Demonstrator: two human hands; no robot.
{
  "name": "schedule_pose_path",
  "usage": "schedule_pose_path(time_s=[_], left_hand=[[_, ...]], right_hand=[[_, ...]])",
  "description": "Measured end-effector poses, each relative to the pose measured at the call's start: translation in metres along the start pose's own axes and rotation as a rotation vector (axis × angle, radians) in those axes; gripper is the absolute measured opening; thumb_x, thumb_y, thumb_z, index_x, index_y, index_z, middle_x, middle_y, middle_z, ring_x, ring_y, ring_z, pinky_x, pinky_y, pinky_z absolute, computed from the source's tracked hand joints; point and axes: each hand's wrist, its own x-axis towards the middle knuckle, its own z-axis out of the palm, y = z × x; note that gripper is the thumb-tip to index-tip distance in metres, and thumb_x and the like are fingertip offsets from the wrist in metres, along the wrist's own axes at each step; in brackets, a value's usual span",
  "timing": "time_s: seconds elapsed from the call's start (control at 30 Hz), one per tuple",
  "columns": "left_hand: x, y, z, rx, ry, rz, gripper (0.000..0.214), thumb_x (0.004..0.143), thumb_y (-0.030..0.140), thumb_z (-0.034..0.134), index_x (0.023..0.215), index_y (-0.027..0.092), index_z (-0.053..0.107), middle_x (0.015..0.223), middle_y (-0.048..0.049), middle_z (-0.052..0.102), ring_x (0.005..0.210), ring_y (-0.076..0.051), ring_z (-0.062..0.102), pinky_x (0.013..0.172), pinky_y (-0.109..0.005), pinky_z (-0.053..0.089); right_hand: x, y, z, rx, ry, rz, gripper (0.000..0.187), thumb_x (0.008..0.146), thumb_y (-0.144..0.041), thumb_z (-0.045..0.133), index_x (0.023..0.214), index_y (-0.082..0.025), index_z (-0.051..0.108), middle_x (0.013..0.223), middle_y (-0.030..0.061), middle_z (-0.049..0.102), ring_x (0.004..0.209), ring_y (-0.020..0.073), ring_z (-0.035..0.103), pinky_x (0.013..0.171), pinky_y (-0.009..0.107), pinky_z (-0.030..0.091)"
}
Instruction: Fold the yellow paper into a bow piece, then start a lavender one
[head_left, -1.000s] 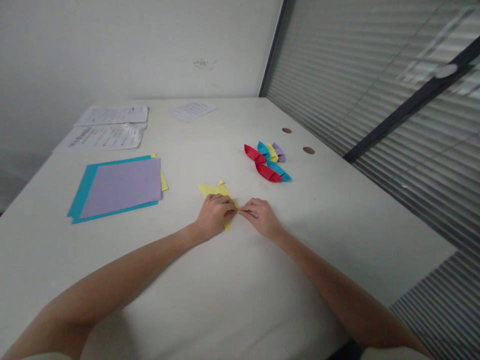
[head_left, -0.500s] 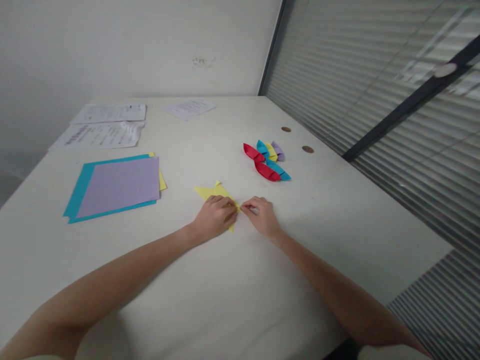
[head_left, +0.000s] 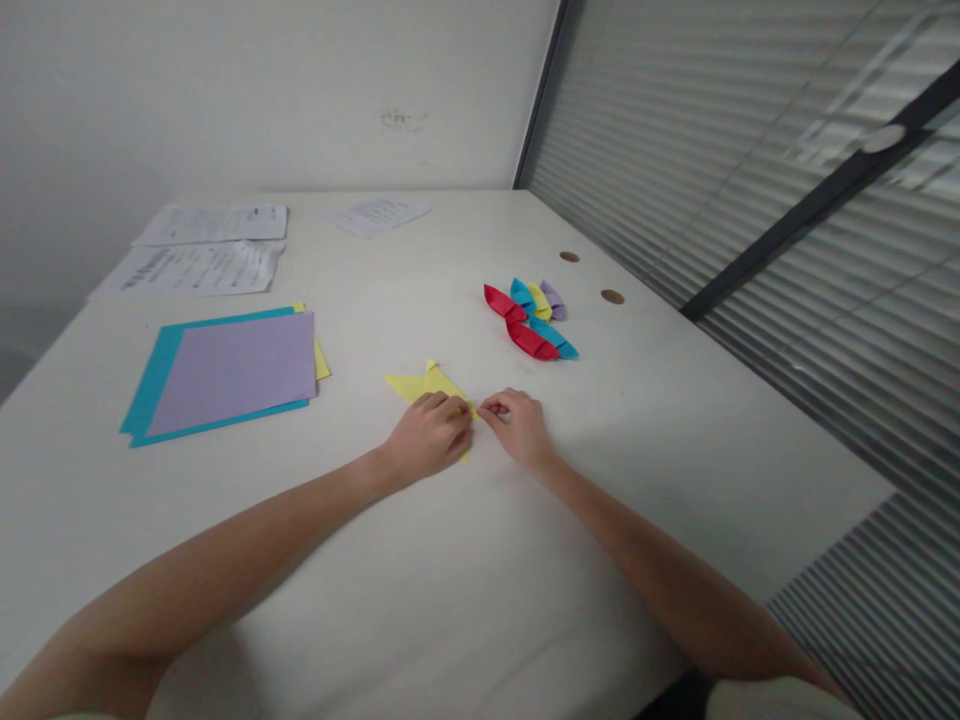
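Observation:
A folded piece of yellow paper (head_left: 409,387) lies on the white table, with pointed corners showing at its left, top and bottom. My left hand (head_left: 431,430) rests across its middle, fingers curled and pressed on it, hiding much of the paper. Close by on the right, my right hand (head_left: 517,425) pinches the paper's right-hand tip between thumb and forefinger. The two hands' fingertips are almost touching there. Farther back to the right sits a cluster of folded paper pieces (head_left: 531,340) in red, blue, yellow and purple.
On the left lies a stack of paper sheets (head_left: 240,365), purple on top, with blue and yellow edges showing beneath. Printed pages (head_left: 202,265) lie behind it, and another printed sheet (head_left: 379,215) is near the wall. Window blinds (head_left: 712,150) run along the right side.
The view has shifted very slightly. Both hands stay at the yellow paper, and its fold looks much the same.

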Motion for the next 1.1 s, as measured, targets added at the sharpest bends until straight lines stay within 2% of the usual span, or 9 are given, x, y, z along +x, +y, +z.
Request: schedule_pose_path(time_s=[0.23, 0.37, 0.5, 0.6, 0.7, 0.77, 0.93, 1.03, 1.1], left_hand=[[0.000, -0.003, 0.001, -0.134, 0.034, -0.062, 0.019, 0.082, 0.017, 0.055, 0.089, 0.017, 0.072, 0.101, -0.0098, 0.068, 0.093, -0.023, 0.060, 0.085, -0.040, 0.049], [0.003, -0.010, 0.008, -0.281, 0.077, -0.131, 0.025, 0.077, 0.009, 0.052, 0.083, 0.019, 0.074, 0.101, -0.0061, 0.071, 0.094, -0.021, 0.062, 0.088, -0.038, 0.049], [0.005, -0.014, 0.007, -0.399, 0.097, -0.214, 0.037, 0.074, 0.004, 0.048, 0.095, 0.021, 0.074, 0.098, -0.0031, 0.073, 0.091, -0.018, 0.064, 0.089, -0.034, 0.050], [0.004, -0.014, 0.003, -0.296, 0.062, -0.110, 0.040, 0.077, 0.008, 0.049, 0.107, 0.022, 0.072, 0.101, -0.0044, 0.072, 0.091, -0.020, 0.062, 0.087, -0.036, 0.049], [0.002, -0.013, 0.001, -0.131, 0.012, 0.043, 0.034, 0.081, 0.013, 0.050, 0.107, 0.020, 0.071, 0.106, -0.0082, 0.068, 0.091, -0.022, 0.059, 0.086, -0.038, 0.047], [0.001, -0.012, 0.000, -0.060, -0.018, 0.093, 0.031, 0.083, 0.016, 0.050, 0.108, 0.019, 0.069, 0.108, -0.0098, 0.066, 0.090, -0.022, 0.058, 0.084, -0.038, 0.047], [0.000, -0.010, -0.002, 0.009, -0.043, 0.104, 0.027, 0.085, 0.018, 0.051, 0.107, 0.018, 0.068, 0.115, -0.0107, 0.063, 0.090, -0.023, 0.055, 0.083, -0.038, 0.046], [0.000, -0.010, -0.003, 0.014, -0.034, 0.116, 0.027, 0.086, 0.017, 0.051, 0.107, 0.017, 0.067, 0.119, -0.0111, 0.062, 0.092, -0.023, 0.055, 0.083, -0.038, 0.046], [0.000, -0.010, -0.003, 0.024, -0.035, 0.129, 0.027, 0.087, 0.018, 0.051, 0.108, 0.017, 0.067, 0.118, -0.0113, 0.063, 0.092, -0.023, 0.055, 0.081, -0.038, 0.046]], right_hand=[[0.000, -0.001, 0.000, -0.028, -0.006, 0.014, 0.010, 0.085, -0.023, 0.065, 0.075, -0.022, 0.067, 0.076, 0.0017, 0.068, 0.075, 0.0174, 0.058, 0.076, 0.033, 0.041], [0.000, -0.002, 0.001, -0.049, -0.011, 0.021, 0.010, 0.084, -0.024, 0.066, 0.075, -0.023, 0.068, 0.076, 0.0013, 0.068, 0.075, 0.0175, 0.058, 0.075, 0.033, 0.040], [0.000, -0.003, 0.000, -0.064, 0.001, 0.020, 0.011, 0.084, -0.024, 0.066, 0.073, -0.023, 0.068, 0.075, 0.0011, 0.067, 0.074, 0.0176, 0.058, 0.074, 0.033, 0.038], [0.000, -0.002, 0.000, -0.064, 0.003, 0.016, 0.010, 0.083, -0.023, 0.066, 0.073, -0.023, 0.068, 0.075, 0.0012, 0.068, 0.074, 0.0173, 0.058, 0.073, 0.032, 0.038], [0.000, -0.002, 0.001, -0.076, 0.010, 0.003, 0.011, 0.084, -0.025, 0.065, 0.073, -0.022, 0.068, 0.073, 0.0011, 0.067, 0.073, 0.0169, 0.057, 0.073, 0.032, 0.038], [0.000, -0.002, 0.001, -0.084, 0.012, -0.002, 0.012, 0.085, -0.026, 0.064, 0.074, -0.023, 0.068, 0.073, 0.0012, 0.067, 0.073, 0.0171, 0.058, 0.073, 0.032, 0.039], [0.002, 0.000, -0.005, 0.008, -0.009, 0.001, 0.015, 0.087, -0.025, 0.060, 0.077, -0.021, 0.070, 0.075, 0.0031, 0.067, 0.073, 0.0172, 0.059, 0.073, 0.032, 0.044], [0.002, 0.005, -0.014, 0.130, -0.034, -0.109, 0.019, 0.090, -0.020, 0.053, 0.090, -0.019, 0.073, 0.082, 0.0048, 0.066, 0.072, 0.0154, 0.060, 0.070, 0.028, 0.047], [0.001, 0.006, -0.020, 0.114, -0.073, -0.220, 0.024, 0.089, -0.016, 0.051, 0.100, -0.019, 0.072, 0.086, 0.0055, 0.065, 0.076, 0.0154, 0.060, 0.073, 0.028, 0.048]])
